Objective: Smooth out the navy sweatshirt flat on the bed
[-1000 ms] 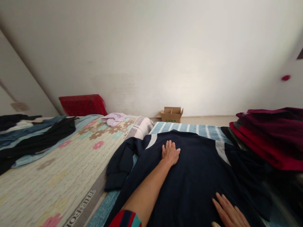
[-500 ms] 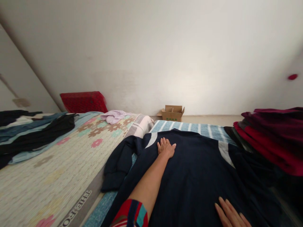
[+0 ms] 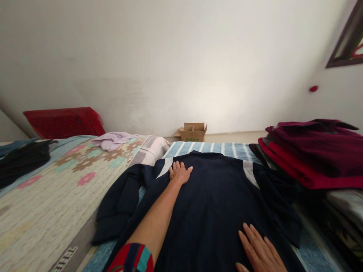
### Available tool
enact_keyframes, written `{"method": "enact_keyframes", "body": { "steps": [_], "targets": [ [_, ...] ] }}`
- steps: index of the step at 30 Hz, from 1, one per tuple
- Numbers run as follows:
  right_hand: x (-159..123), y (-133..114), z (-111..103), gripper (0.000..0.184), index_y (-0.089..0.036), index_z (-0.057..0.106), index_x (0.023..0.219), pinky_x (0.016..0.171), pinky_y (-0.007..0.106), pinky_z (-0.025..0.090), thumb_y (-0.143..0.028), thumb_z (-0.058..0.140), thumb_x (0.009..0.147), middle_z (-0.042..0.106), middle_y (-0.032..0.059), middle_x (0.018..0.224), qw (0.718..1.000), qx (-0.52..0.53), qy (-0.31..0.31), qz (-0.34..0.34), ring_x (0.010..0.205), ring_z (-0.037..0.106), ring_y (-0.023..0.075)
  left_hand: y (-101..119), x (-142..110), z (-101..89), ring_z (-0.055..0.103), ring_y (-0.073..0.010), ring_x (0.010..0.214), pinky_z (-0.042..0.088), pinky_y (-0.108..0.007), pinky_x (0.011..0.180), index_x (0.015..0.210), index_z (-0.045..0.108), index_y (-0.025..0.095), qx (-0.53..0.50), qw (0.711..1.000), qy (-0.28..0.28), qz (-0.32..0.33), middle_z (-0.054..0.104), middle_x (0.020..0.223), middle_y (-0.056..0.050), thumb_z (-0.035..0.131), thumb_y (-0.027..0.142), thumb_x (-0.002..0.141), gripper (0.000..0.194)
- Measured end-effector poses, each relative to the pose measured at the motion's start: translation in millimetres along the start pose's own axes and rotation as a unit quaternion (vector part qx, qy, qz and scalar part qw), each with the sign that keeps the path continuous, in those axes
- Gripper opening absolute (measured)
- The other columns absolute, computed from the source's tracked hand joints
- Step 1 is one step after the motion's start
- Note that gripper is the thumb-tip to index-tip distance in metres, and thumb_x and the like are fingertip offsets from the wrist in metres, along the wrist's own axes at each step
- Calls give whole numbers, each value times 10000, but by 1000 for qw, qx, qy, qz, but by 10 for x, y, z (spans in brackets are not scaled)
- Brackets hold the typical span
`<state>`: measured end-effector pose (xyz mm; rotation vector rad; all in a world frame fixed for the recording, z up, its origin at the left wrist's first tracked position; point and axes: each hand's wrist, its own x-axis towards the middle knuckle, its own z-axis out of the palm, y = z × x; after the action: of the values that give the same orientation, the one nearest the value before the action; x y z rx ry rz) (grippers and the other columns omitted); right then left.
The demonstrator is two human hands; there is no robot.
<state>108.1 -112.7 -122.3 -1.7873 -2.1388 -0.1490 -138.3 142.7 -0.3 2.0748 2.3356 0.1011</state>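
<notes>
A dark navy sweater (image 3: 215, 204) with grey shoulder stripes lies spread flat on a blue striped bed cover (image 3: 215, 148). My left hand (image 3: 179, 173) lies open, palm down, on the sweater near its left shoulder, arm stretched forward. My right hand (image 3: 259, 254) rests flat with fingers apart on the sweater's lower right part, near the bottom edge of the view. The sweater's left sleeve (image 3: 119, 204) hangs over the gap beside the bed.
A stack of folded maroon and red clothes (image 3: 309, 151) sits on the right. A floral mattress (image 3: 56, 189) on the left bears dark clothes (image 3: 22, 160), a lilac garment (image 3: 113, 139) and a red pillow (image 3: 62, 122). A small cardboard box (image 3: 193, 131) stands by the wall.
My left hand slid farther up and left across the sweater toward its shoulder. The view swung right, and my right hand shows a little more.
</notes>
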Motion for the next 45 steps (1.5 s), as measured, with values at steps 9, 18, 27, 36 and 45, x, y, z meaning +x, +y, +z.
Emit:
{"method": "enact_keyframes", "body": {
  "steps": [9,18,27,36,45],
  "targets": [
    [67,-94,-256,558,-245,610,1212,837,478,510,-607,464,814,538,104,1293,993,-51,80,-63,1146,542,333,-33,48,-50,229,-313,1365,211,-469,1071,1328,437,94,15,1000,16,-13,305,1466,-185,251,545,880,663],
    [155,-255,-565,571,-224,540,1287,936,521,457,-565,464,836,428,116,1370,1000,2,-15,-8,1237,439,343,578,-127,-5,92,-256,1409,157,-472,1100,1435,264,119,-5,983,-15,184,140,1531,-122,176,579,887,720],
    [230,-377,-1032,617,-178,427,1373,1077,512,287,-554,347,890,289,101,1458,988,81,-120,52,1346,261,307,754,-311,-140,64,-262,1411,145,-487,1098,1444,228,111,17,974,-53,218,93,1534,-131,169,588,881,740],
    [252,-377,-1170,663,-127,396,1392,1106,519,176,-564,279,906,279,147,1477,981,117,-137,73,1376,199,307,977,-820,-72,64,-242,1413,131,-467,1111,1446,227,96,30,952,-97,289,119,1532,-110,133,628,872,788],
    [315,-327,-1259,664,-103,412,1358,1102,500,164,-573,280,909,327,174,1457,983,144,-88,73,1368,222,294,1190,-1012,-54,121,-254,1404,177,-479,1097,1435,255,82,59,948,-56,307,173,1524,-121,163,559,892,729]
  ]
}}
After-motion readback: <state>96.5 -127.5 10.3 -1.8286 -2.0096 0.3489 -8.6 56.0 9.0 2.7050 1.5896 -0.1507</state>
